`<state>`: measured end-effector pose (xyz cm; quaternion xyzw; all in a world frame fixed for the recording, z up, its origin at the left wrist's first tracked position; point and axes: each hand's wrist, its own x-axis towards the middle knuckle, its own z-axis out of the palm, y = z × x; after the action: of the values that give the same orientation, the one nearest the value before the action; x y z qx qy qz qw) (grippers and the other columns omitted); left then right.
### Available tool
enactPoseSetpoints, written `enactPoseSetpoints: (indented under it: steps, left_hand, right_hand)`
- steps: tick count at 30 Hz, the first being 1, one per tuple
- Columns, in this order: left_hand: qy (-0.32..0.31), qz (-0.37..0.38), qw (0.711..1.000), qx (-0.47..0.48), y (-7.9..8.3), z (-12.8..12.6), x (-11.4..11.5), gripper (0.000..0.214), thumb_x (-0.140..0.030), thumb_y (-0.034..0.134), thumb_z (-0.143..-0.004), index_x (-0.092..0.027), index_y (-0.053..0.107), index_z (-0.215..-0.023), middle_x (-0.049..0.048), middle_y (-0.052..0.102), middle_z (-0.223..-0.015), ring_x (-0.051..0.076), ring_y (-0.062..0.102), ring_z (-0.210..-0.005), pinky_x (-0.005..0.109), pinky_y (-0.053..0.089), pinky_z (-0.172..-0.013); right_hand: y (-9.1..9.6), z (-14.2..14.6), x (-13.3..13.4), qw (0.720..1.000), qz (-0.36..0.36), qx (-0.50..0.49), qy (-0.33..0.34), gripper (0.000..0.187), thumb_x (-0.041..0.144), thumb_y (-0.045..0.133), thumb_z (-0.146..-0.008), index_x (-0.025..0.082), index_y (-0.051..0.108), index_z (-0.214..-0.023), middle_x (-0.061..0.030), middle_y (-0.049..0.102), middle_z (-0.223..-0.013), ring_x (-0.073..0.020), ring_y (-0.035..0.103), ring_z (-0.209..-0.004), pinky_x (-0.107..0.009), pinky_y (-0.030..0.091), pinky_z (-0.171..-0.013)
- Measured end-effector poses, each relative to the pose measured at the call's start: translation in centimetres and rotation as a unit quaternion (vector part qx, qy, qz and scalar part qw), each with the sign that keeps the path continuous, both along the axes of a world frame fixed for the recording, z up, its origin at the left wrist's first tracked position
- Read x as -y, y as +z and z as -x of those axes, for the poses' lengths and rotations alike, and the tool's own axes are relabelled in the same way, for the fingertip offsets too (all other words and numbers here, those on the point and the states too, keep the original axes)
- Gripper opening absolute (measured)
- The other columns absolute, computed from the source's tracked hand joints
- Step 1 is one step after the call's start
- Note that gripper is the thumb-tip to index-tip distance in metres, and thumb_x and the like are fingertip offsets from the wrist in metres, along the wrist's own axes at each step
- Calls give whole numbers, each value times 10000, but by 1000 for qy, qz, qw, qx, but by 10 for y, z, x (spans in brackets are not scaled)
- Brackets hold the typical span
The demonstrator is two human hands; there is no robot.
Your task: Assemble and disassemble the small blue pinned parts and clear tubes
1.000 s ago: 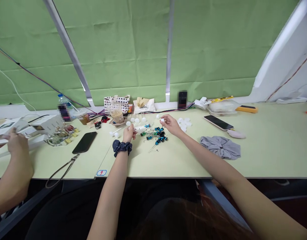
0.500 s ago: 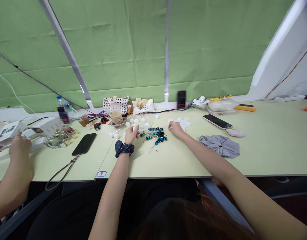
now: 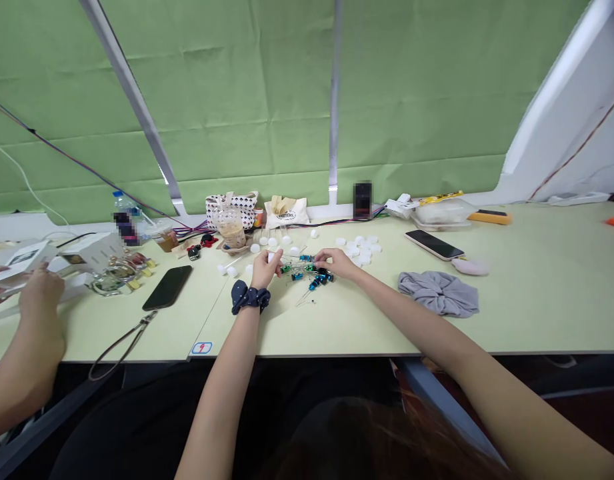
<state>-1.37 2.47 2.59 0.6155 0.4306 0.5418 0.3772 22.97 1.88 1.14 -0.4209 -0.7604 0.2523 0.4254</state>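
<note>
My left hand (image 3: 265,267), with a dark scrunchie (image 3: 247,298) on its wrist, is closed around a small clear tube (image 3: 281,259) with a white cap. My right hand (image 3: 333,263) reaches into a heap of blue and black parts with thin wire leads (image 3: 314,273), fingers curled over it; what they pinch is too small to name. Several white caps (image 3: 361,247) lie just behind the right hand, and more white caps (image 3: 267,243) sit behind the left hand.
A black phone with a strap (image 3: 167,287) lies left, another phone (image 3: 435,244) and a grey cloth (image 3: 439,293) right. A drink cup (image 3: 231,227), bags and a bottle (image 3: 125,220) stand at the back. Another person's hand (image 3: 39,295) handles a white box at far left.
My right hand moved left from the white caps onto the heap of blue parts. My left hand stayed put with the tube.
</note>
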Motion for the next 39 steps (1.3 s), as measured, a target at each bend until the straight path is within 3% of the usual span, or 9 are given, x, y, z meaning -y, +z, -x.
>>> enactPoseSetpoints:
  steps: [15, 22, 28, 30, 35, 39]
  left_hand:
    - [19, 22, 1000, -12, -2, 0, -3, 417, -563, 622, -732, -178, 485, -653, -4, 587, -504, 101, 501, -369, 232, 408, -408]
    - [28, 28, 999, -13, -3, 3, -5, 442, -588, 614, -726, -173, 483, -649, 2, 590, -511, 109, 504, -356, 235, 387, -383]
    - [23, 39, 999, 10, -5, 1, -6, 455, -603, 622, -713, -163, 510, -689, 8, 608, -555, 100, 502, -366, 233, 397, -378]
    - [25, 45, 999, 19, -4, 1, -6, 457, -604, 626, -709, -162, 511, -691, 8, 603, -550, 100, 498, -363, 236, 401, -377]
    - [37, 50, 997, 35, -4, 3, -8, 458, -607, 627, -705, -161, 523, -701, 13, 598, -539, 100, 497, -373, 236, 410, -385]
    - [38, 37, 998, 29, -7, 5, -9, 459, -610, 620, -712, -162, 522, -685, 19, 601, -539, 99, 493, -374, 233, 402, -382]
  right_hand:
    - [-9, -1, -2, 1000, -5, 15, 23, 70, 194, 608, -749, 166, 656, -791, -27, 661, -795, -153, 603, -762, -292, 473, -747]
    - [-10, 0, -4, 991, 78, -104, -1, 143, 322, 545, -820, 184, 566, -850, 26, 563, -619, -122, 543, -494, -239, 420, -496]
    - [-5, 6, -1, 995, -21, -14, -101, 130, 301, 574, -807, 180, 584, -760, -27, 631, -746, -141, 573, -654, -255, 447, -611]
    - [-3, 7, 1, 996, -11, -21, -86, 134, 305, 569, -803, 179, 582, -760, -25, 632, -739, -136, 567, -632, -256, 446, -602]
    - [-2, 3, 3, 993, 109, -52, 16, 184, 360, 580, -783, 179, 558, -806, 34, 547, -528, -111, 490, -433, -225, 370, -449]
    - [-1, -3, 0, 995, 87, -29, 27, 195, 355, 573, -788, 163, 584, -818, 38, 535, -520, -99, 477, -437, -213, 366, -455]
